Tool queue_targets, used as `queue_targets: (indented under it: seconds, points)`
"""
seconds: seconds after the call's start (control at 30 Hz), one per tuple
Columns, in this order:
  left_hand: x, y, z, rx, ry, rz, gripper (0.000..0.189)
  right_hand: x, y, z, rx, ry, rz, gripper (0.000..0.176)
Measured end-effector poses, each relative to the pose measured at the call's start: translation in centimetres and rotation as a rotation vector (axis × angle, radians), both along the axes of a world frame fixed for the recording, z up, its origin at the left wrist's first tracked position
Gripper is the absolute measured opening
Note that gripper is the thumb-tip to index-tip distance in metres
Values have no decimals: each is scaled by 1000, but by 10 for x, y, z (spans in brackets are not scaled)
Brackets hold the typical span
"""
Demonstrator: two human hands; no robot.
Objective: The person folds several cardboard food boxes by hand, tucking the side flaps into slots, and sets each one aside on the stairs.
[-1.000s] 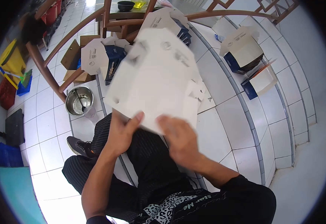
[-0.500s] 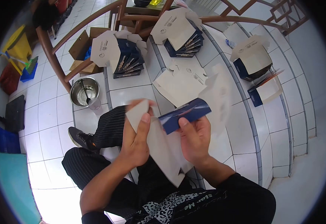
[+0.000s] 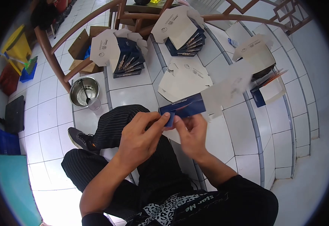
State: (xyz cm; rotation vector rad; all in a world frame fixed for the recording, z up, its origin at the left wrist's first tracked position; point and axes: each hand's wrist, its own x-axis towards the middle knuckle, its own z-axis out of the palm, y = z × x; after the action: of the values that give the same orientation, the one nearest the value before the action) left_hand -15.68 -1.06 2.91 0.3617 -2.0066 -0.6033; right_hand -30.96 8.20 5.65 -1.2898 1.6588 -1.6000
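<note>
A partly folded cardboard box is held between both hands, above my lap. Its dark blue printed side faces up toward me, and a white flap, blurred at the far end, stretches out to the right. My left hand pinches the box's near left corner, where a small blue tab is bent. Close beside it, my right hand grips the lower edge with the thumb at the same corner. Flat white cardboard blanks lie on the tiles just beyond the box.
Folded boxes with blue sides stand in a left stack and a middle stack. More box pieces sit on the right step. A steel bowl with a spoon and plastic cup is at left. A wooden railing runs behind.
The box has turned, its white flap swinging from my lap side out to the right. My left hand has moved right from the white flap onto the blue corner, next to my right hand.
</note>
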Motion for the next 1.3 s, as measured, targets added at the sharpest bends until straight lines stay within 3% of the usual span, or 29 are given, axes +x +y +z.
queue_targets:
  seconds: [0.13, 0.2, 0.3, 0.53, 0.63, 0.73, 0.83, 0.87, 1.03, 1.13, 1.3]
  points:
    - [-4, 3, -6, -47, 5, 1, 31, 2, 3, -15, -11, 655, -109, 32]
    - [-6, 6, -9, 53, 71, -29, 23, 8, -1, -13, -8, 644, -99, 37]
    - [-4, 3, -6, 428, 129, 5, 9, 8, -5, -10, -31, 674, -67, 41]
    - [-3, 6, 3, 688, 100, 70, 8, 18, -7, -15, -26, 803, -1, 38]
    - [0, -5, 6, 860, 81, 36, 11, 18, -13, -17, -41, 664, 33, 37]
    - [7, -22, 2, 997, 77, -156, 26, 11, -21, -22, 59, 221, 67, 32]
    - [10, -29, -6, 712, 63, -182, 34, 7, -25, -17, -46, -55, 101, 29]
    - [10, -27, -2, 755, 66, -193, 36, 5, -26, -16, -99, -163, 104, 28]
    - [12, -17, 13, 1007, 101, -270, 45, 10, -27, -18, -188, -350, 185, 32]
    - [12, -24, 4, 946, 154, -397, 50, 11, -22, -10, -137, -522, 258, 35]
    - [16, -32, -1, 905, -3, -530, 62, 5, -15, 4, -112, -777, 424, 34]
